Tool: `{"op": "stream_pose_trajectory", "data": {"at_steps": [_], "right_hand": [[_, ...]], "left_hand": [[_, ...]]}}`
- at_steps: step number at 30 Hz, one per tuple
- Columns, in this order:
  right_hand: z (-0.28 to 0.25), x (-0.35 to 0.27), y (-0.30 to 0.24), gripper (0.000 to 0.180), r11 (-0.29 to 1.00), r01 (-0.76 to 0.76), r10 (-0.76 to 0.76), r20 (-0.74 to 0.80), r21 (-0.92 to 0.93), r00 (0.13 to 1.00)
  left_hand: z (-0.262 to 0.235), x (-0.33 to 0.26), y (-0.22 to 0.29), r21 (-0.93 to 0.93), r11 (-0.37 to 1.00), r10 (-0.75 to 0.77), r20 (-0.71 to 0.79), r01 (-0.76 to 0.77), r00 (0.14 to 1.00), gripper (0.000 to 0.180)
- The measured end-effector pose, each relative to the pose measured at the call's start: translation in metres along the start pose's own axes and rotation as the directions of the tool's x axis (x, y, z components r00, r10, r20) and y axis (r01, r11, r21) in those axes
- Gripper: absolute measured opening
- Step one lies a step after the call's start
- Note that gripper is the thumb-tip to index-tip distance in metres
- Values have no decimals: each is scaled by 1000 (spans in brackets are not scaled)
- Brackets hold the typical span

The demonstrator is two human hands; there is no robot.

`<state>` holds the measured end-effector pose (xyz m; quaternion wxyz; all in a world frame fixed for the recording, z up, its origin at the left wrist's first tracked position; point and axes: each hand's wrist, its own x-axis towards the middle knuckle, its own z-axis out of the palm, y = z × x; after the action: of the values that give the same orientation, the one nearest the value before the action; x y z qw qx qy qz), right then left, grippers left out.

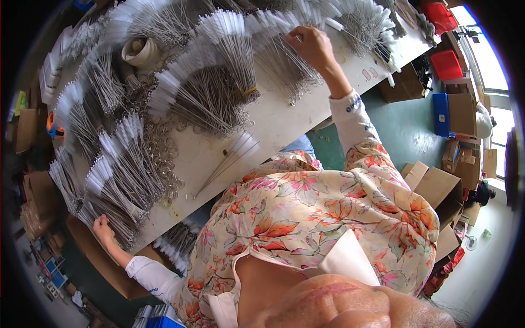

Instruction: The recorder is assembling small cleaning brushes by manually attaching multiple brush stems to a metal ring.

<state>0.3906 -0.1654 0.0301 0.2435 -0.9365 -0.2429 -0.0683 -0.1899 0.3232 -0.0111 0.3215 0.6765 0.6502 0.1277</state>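
Wire brushes with white bristle heads and looped wire ends lie in heaps over the table. At the far right, my right hand [311,48] is over a spread of brushes [279,57], thumb and fingers pinched together; what is between them is too small to make out. My left hand [104,232] is at the table's left near edge with curled fingers, beside a bundle of brushes [115,218]; its grip is partly hidden. A few loose brushes [232,158] lie in front of me. A yellow band ties the wires of one upright-fanned bundle [232,52].
The pale table [191,205] runs diagonally. A white roll-like object [140,52] stands among the heaps, with loose wire rings [161,156] nearby. An orange tape dispenser [53,127] sits at the left edge. Cardboard boxes [435,188] and red bins [447,65] stand to the right.
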Motion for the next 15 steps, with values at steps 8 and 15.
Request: {"op": "stream_pose_trajectory", "data": {"at_steps": [8, 15], "right_hand": [[12, 22, 7, 19, 989, -30, 22, 58, 145, 998], [-72, 22, 48, 25, 782, 154, 39, -295, 604, 955]], "left_hand": [[-24, 11, -21, -3, 942, 322, -275, -336, 906, 16], [-9, -61, 62, -266, 949, 113, -203, -166, 973, 26]]}}
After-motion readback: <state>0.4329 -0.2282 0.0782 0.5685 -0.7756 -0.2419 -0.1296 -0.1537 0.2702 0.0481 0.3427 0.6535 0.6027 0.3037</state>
